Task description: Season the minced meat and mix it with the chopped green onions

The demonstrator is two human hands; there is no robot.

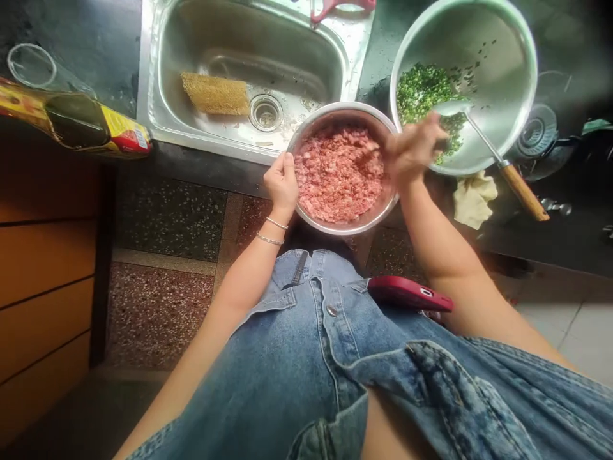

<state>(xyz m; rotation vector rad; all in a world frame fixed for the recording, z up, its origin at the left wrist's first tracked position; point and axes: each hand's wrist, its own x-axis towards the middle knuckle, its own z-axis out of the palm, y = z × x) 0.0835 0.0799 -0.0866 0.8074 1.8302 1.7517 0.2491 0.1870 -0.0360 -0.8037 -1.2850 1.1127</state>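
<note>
A metal bowl (310, 216) of raw minced meat (342, 176) is at the front edge of the counter, tilted toward me. My left hand (282, 182) grips its left rim, thumb on top. Over the right rim is my right hand (414, 150), smeared by motion; whether its fingers hold anything cannot be made out. It overlaps the near side of a larger metal bowl (502, 76) with chopped green vegetables (426, 89). A metal utensil with a wooden handle (524, 191) lies across that bowl's rim, its pale, rounded head inside.
Behind the meat bowl is a steel sink (253, 32) with a tan loofah-like scrubber (215, 94) and a drain (265, 113). On the left lie an oil bottle (79, 121) and a clear glass (32, 65). A pale cloth (475, 198) hangs at the counter edge, near the stove burner (536, 131).
</note>
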